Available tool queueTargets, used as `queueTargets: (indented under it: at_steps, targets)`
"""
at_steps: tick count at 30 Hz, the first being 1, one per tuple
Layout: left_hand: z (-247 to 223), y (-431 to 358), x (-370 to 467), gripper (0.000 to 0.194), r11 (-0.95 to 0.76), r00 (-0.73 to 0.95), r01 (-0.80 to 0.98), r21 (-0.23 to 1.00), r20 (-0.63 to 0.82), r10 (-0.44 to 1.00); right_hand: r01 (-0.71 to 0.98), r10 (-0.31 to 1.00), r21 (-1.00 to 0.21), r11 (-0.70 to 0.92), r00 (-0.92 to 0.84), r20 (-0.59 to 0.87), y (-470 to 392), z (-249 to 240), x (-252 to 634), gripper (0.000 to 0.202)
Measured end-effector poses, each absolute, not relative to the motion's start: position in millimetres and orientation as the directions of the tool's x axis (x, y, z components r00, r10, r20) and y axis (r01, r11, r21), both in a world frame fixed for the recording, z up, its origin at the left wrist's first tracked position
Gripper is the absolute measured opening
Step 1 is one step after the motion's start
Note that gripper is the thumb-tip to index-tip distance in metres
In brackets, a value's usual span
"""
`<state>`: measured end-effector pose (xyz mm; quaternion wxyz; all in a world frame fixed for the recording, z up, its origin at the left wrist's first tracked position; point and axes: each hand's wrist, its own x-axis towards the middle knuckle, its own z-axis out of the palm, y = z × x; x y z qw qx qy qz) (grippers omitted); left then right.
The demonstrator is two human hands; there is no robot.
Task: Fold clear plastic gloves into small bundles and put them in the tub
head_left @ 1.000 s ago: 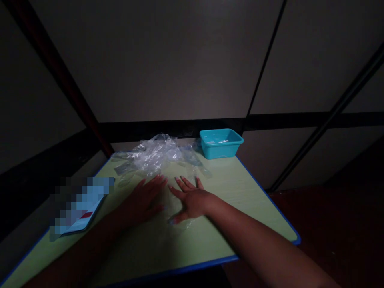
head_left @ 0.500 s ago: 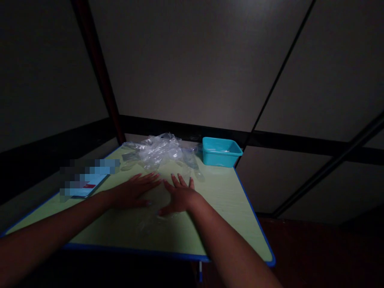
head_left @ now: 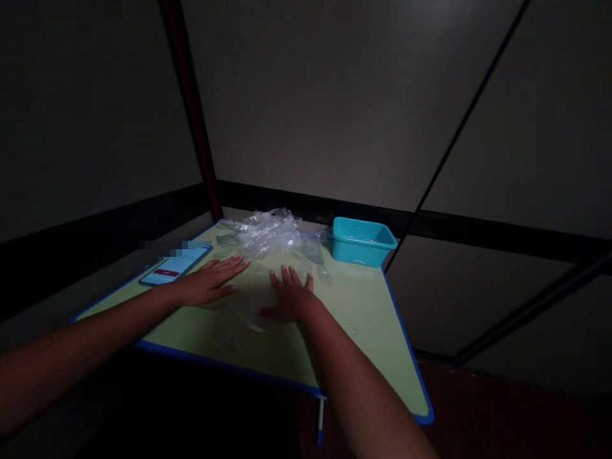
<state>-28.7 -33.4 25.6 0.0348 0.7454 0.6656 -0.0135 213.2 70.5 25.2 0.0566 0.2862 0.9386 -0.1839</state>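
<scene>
My left hand [head_left: 210,282] lies palm down with its fingers spread, near a phone [head_left: 176,264] with a lit screen. To the right of it my right hand [head_left: 289,296] is also palm down, fingers apart. Between and under the hands there seems to be a thin clear plastic sheet [head_left: 255,326], hard to see against the pale green table [head_left: 363,319]. Beyond the fingertips sits a crumpled heap of clear plastic [head_left: 270,233]. Neither hand grips anything.
A turquoise basket [head_left: 361,254] stands at the table's back right corner. The table has a blue edge, and a dark-banded wall [head_left: 325,115] rises behind it. Below the front edge a white and blue table leg [head_left: 320,421] shows.
My hands have moved apart, the left one outward toward the phone. The camera view has shifted, so the table and its things appear further right.
</scene>
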Motion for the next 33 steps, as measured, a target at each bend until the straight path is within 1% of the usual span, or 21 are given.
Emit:
queueTargets:
  at_steps: [4, 8, 9, 11, 13, 15, 18, 21, 23, 25, 27, 30, 33]
  targets:
    - [30, -26, -20, 0.067, -0.115, 0.117, 0.993, 0.038, -0.042, 0.992, 0.558, 0.529, -0.312, 0.769, -0.829, -0.181, 70, 22, 212, 0.107]
    - [22, -20, 2, 0.065, -0.101, 0.103, 0.994, 0.036, -0.058, 0.993, 0.576, 0.547, -0.301, 0.76, -0.817, -0.183, 72, 18, 212, 0.108]
    - [19, -21, 9, 0.066, -0.115, 0.116, 0.993, 0.03, -0.049, 0.992, 0.583, 0.551, -0.298, 0.756, -0.812, -0.192, 72, 17, 213, 0.108]
    - [13, -24, 20, 0.069, -0.215, 0.216, 0.976, 0.031, -0.035, 0.976, 0.594, 0.559, -0.291, 0.75, -0.804, -0.201, 74, 15, 213, 0.108]
    - [8, -28, 27, 0.065, -0.255, 0.258, 0.965, 0.065, -0.03, 0.966, 0.591, 0.557, -0.282, 0.756, -0.806, -0.199, 76, 14, 213, 0.109]
    - [6, -32, 29, 0.07, -0.235, 0.241, 0.966, 0.106, -0.05, 0.969, 0.58, 0.546, -0.277, 0.766, -0.814, -0.196, 78, 14, 214, 0.111]
    - [5, -35, 26, 0.08, -0.194, 0.204, 0.973, 0.126, -0.073, 0.976, 0.567, 0.528, -0.297, 0.768, -0.824, -0.207, 80, 16, 216, 0.113]
    - [6, -34, 25, 0.08, -0.199, 0.209, 0.972, 0.127, -0.073, 0.975, 0.537, 0.498, -0.299, 0.789, -0.844, -0.2, 81, 18, 218, 0.11]
    - [7, -34, 27, 0.081, -0.216, 0.224, 0.968, 0.128, -0.055, 0.973, 0.544, 0.51, -0.295, 0.785, -0.839, -0.189, 81, 18, 219, 0.108]
    - [8, -34, 28, 0.081, -0.232, 0.238, 0.963, 0.14, -0.032, 0.971, 0.536, 0.524, -0.31, 0.786, -0.842, -0.127, 81, 17, 221, 0.1]
    - [9, -35, 29, 0.082, -0.227, 0.233, 0.961, 0.16, -0.014, 0.972, 0.557, 0.581, -0.324, 0.765, -0.813, -0.026, 84, 15, 222, 0.088]
    - [8, -36, 28, 0.084, -0.23, 0.235, 0.951, 0.207, 0.0, 0.972, 0.608, 0.665, -0.31, 0.731, -0.736, 0.124, 94, 10, 225, 0.07]
    - [5, -35, 28, 0.085, -0.222, 0.225, 0.946, 0.235, 0.013, 0.974, 0.658, 0.716, -0.285, 0.697, -0.661, 0.225, 106, 5, 229, 0.063]
